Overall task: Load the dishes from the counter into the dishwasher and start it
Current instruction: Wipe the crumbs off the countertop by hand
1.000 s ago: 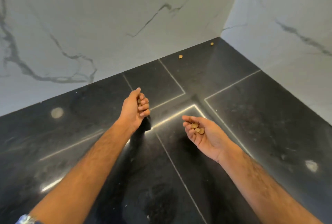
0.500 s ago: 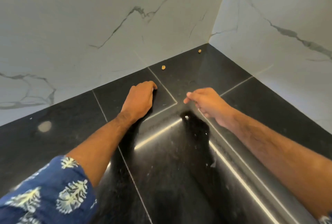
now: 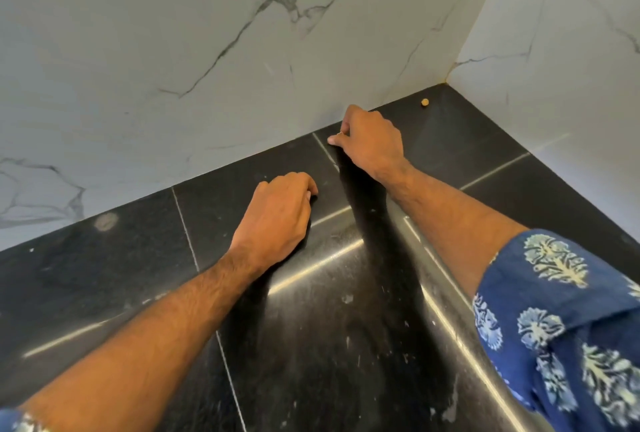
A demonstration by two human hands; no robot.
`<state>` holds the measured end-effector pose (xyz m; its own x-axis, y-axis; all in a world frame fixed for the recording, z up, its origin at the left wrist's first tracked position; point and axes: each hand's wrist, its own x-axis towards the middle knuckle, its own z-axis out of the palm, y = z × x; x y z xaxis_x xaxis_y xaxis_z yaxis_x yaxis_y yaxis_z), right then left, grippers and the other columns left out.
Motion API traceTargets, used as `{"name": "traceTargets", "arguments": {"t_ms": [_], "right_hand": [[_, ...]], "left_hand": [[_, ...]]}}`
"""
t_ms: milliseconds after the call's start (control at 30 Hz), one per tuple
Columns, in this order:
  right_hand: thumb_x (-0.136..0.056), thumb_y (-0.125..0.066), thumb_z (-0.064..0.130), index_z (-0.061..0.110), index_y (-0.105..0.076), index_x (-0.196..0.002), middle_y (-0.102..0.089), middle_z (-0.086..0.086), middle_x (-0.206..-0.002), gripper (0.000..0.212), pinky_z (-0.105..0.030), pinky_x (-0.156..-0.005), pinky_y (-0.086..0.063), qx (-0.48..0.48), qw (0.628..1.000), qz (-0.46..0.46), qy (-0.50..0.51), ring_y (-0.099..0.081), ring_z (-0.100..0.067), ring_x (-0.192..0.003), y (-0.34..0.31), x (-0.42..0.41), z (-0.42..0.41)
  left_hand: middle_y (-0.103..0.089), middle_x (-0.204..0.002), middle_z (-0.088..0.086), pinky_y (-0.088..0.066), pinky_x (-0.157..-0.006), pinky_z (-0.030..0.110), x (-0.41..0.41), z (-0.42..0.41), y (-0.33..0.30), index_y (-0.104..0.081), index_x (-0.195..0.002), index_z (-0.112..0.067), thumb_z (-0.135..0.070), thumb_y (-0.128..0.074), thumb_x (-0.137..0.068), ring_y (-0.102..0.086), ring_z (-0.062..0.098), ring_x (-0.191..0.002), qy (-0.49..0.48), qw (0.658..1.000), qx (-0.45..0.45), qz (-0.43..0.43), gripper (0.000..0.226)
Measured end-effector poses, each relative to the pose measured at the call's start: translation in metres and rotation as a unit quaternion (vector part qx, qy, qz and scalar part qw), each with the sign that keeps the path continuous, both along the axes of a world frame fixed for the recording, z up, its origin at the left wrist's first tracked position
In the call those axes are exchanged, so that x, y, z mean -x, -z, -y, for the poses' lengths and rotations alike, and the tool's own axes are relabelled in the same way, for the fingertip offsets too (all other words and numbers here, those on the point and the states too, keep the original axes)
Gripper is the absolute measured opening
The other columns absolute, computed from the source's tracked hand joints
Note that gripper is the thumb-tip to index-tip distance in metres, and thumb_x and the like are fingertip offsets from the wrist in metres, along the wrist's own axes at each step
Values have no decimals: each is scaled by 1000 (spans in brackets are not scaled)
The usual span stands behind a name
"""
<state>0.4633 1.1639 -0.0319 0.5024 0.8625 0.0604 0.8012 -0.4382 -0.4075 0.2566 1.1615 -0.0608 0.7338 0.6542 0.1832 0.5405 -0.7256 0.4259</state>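
Head view. Both hands rest low on the dark desk (image 3: 104, 293) in the corner formed by two marble walls (image 3: 173, 33).

The right hand (image 3: 372, 142) has advanced from the middle of the desk to the base of the back wall. Its fingers are curled and its thumb and forefinger tips meet at a small pale object. The grip is judged a pinch; the object is too small to identify.

One second ago a brown crumb lay near this point, and the right palm was turned up with several crumbs in it. That crumb is no longer visible on the desk. The palm now faces down, so its contents cannot be checked.

The left hand (image 3: 277, 215) has moved forward to the tile seam. Its fingers are curled under, knuckles up, fingertips touching the desk. Whether it holds anything cannot be told.

One crumb (image 3: 425, 103) remains near the corner, beyond the right hand and apart from it.

No dishes and no dishwasher are in view. Judgement: the step in hand is clearing crumbs from the desk, and one crumb is left to collect.
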Motion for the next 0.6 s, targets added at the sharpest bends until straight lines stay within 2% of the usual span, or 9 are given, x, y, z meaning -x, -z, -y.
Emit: {"name": "traceTargets", "arguments": {"t_ms": [200,267,300,333,400,433,467,533,600], "right_hand": [[-93,-62,43,17,-61,-98,-67,-1,-96,27,-39,-79,-51,14,999,-51,-9,-62,-21,-88,2,-4,-1],[-95,-55,36,14,-57,-92,-63,2,-86,23,-34,-66,-48,-32,985,-169,-7,-57,-14,-75,-3,-5,8],[-93,-50,30,13,-53,-85,-56,2,-77,19,-29,-56,-40,-77,957,-278,23,-49,-11,-64,-6,-7,16],[-91,-46,24,16,-47,-77,-45,2,-69,17,-27,-49,-29,-118,906,-401,64,-37,-10,-54,-9,-13,25],[-89,-41,16,20,-41,-72,-33,3,-63,18,-24,-43,-17,-160,760,-620,110,-21,-10,-48,-13,-31,48],[-89,-41,13,18,-44,-74,-34,3,-62,16,-22,-40,-16,-166,701,-684,110,-19,-9,-48,-14,-43,59],[-89,-42,11,15,-50,-79,-37,3,-63,13,-19,-40,-17,-168,668,-716,115,-21,-7,-47,-15,-57,67],[-93,-45,10,9,-59,-93,-41,3,-63,14,-17,-40,-19,-170,666,-711,146,-23,-5,-46,-15,-86,76],[-101,-46,17,4,-65,-101,-36,5,-60,23,-18,-39,-20,-172,717,-649,187,-21,-5,-45,-14,-111,74]], "left_hand": [[-60,-100,-10,-43,-92,40,0,1,-2,-56,-106,-25,-20,-38,-103,-56,11,-89,-5,1000,6,-9,18],[-60,-101,-10,-42,-92,39,0,2,-2,-56,-106,-25,-20,-39,-103,-55,10,-89,-3,1000,3,-9,18],[-60,-101,-10,-42,-92,40,0,2,-2,-56,-106,-25,-20,-39,-103,-55,10,-89,-3,1000,0,-9,18],[-60,-101,-11,-42,-92,40,0,2,-2,-56,-106,-25,-20,-38,-103,-55,10,-89,-3,1000,-2,-11,18],[-59,-100,-11,-43,-92,41,0,2,0,-55,-105,-26,-20,-38,-103,-55,10,-89,-3,1000,-8,-14,18],[-59,-99,-12,-43,-91,41,0,1,0,-55,-105,-27,-20,-38,-103,-55,10,-88,-3,1000,-11,-15,18],[-59,-99,-12,-43,-91,41,0,2,0,-55,-105,-27,-20,-38,-103,-55,10,-88,-2,1000,-13,-15,18],[-59,-99,-12,-43,-91,40,0,1,0,-55,-105,-27,-21,-38,-103,-55,9,-88,-1,1000,-14,-15,18],[-60,-100,-12,-42,-90,37,0,1,0,-56,-105,-28,-22,-38,-103,-54,8,-88,-3,1000,-16,-15,19]]}}
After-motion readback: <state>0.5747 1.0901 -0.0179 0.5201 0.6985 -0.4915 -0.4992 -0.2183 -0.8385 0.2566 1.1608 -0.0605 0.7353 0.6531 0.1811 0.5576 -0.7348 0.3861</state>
